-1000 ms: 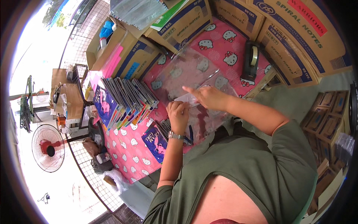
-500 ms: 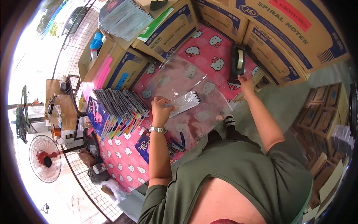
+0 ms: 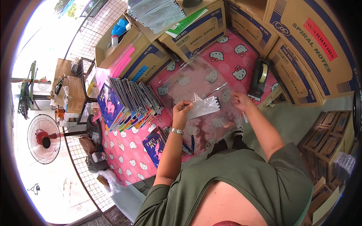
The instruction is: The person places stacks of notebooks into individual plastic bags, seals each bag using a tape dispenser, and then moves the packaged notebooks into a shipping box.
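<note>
Your left hand (image 3: 182, 108) pinches one end of the small spiral notepad (image 3: 205, 108) – probably to steady it – over clear plastic (image 3: 188, 88). Your blurred right hand (image 3: 240, 101) hovers near the other end; its grip I cannot tell. Beyond: the tape dispenser (image 3: 258, 80), seemingly kept within reach, and a printed carton (image 3: 307, 54) with a red label (image 3: 321, 39).

White spiral pad (image 3: 204, 108), coil end rightward, over clear plastic sheet (image 3: 194, 80).
</note>
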Demonstrator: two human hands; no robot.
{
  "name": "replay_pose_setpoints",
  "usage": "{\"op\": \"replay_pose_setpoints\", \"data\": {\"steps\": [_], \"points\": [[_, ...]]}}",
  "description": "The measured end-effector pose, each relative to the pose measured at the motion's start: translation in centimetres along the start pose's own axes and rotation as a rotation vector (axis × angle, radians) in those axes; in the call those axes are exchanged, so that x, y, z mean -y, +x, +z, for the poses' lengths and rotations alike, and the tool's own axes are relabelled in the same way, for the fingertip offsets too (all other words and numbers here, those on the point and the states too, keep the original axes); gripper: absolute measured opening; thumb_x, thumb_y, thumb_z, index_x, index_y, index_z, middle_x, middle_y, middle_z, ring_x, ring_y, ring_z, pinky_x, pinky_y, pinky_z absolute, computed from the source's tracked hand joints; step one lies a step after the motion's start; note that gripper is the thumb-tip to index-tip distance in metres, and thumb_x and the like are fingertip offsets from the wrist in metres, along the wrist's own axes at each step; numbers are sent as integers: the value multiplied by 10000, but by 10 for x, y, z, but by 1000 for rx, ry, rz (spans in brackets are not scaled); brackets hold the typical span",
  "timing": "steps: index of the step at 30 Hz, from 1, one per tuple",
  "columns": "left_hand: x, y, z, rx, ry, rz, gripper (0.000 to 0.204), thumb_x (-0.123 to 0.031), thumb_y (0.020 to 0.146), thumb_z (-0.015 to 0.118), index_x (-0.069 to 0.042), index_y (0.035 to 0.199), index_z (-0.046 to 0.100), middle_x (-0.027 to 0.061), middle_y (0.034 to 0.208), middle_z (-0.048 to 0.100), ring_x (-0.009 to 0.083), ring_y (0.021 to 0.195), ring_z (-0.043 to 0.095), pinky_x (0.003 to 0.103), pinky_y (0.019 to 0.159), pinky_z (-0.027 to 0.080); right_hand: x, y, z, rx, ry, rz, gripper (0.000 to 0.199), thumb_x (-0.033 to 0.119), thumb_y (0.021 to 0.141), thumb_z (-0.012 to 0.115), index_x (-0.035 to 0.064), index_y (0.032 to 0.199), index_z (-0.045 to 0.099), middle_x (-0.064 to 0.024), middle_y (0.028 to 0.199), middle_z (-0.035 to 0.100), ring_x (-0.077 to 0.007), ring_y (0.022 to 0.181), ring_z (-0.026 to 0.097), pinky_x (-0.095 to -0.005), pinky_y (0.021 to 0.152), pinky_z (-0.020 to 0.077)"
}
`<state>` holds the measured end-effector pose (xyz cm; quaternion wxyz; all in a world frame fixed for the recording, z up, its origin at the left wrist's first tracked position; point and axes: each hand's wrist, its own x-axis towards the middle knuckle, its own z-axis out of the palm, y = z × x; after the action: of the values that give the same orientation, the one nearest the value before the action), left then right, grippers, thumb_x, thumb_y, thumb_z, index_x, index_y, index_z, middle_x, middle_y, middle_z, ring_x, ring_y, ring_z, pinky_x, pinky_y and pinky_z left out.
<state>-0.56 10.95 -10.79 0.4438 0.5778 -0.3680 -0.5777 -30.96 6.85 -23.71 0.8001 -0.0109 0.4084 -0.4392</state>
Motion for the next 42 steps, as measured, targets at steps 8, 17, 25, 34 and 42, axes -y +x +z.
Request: {"op": "replay_pose_setpoints", "data": {"steps": [8, 17, 25, 34, 42], "points": [[8, 1, -3, 5, -23, 75, 333, -30, 834, 647, -38, 1145, 527, 59, 965, 655, 116, 841, 582, 240, 770, 438, 53, 35, 251, 973, -2253, -83, 456, 481, 733, 772, 82, 659, 566, 11, 628, 542, -143, 550, 466, -300, 510, 353], [-8, 5, -4, 110, 523, 352, 240, -11, 812, 649, -54, 1048, 627, 78, 1082, 625, 218, 1027, 587, 338, 890, 457, 7, 115, 122, 574, -1805, 828, 323, 407, 860, 668, 104, 969, 644, -12, 709, 584, -181, 611, 530, -350, 578, 425], [6, -43, -34, -10, 547, 637, 542, -121, 796, 728, -101, 1293, 511, 126, 1267, 533, 261, 1152, 544, 400, 996, 422, -15, -26, 31, 406, -1913, -606, 905, 134, 591, 832, 78, 1382, 396, -180, 1379, 446, -349, 1278, 438, -417, 1064, 377], [-91, 7, -12, 18, 147, 427, 673, -66, 819, 742, -31, 1361, 345, 84, 1280, 507, 172, 1200, 447, 316, 1023, 360, 42, -57, 196, 582, -1159, -957, 827, 201, 686, 840, 24, 1368, 406, -114, 1267, 550, -214, 1226, 494, -371, 1055, 369], [-417, 93, -21, -62, 24, 974, 534, -225, 924, 579, -32, 1393, 414, 73, 1143, 618, 155, 1043, 568, 302, 901, 449, 215, -95, 508, 174, -962, -1607, 867, 627, 730, 703, -75, 1184, 472, -253, 1041, 650, -350, 1025, 635, -368, 883, 482]]}}
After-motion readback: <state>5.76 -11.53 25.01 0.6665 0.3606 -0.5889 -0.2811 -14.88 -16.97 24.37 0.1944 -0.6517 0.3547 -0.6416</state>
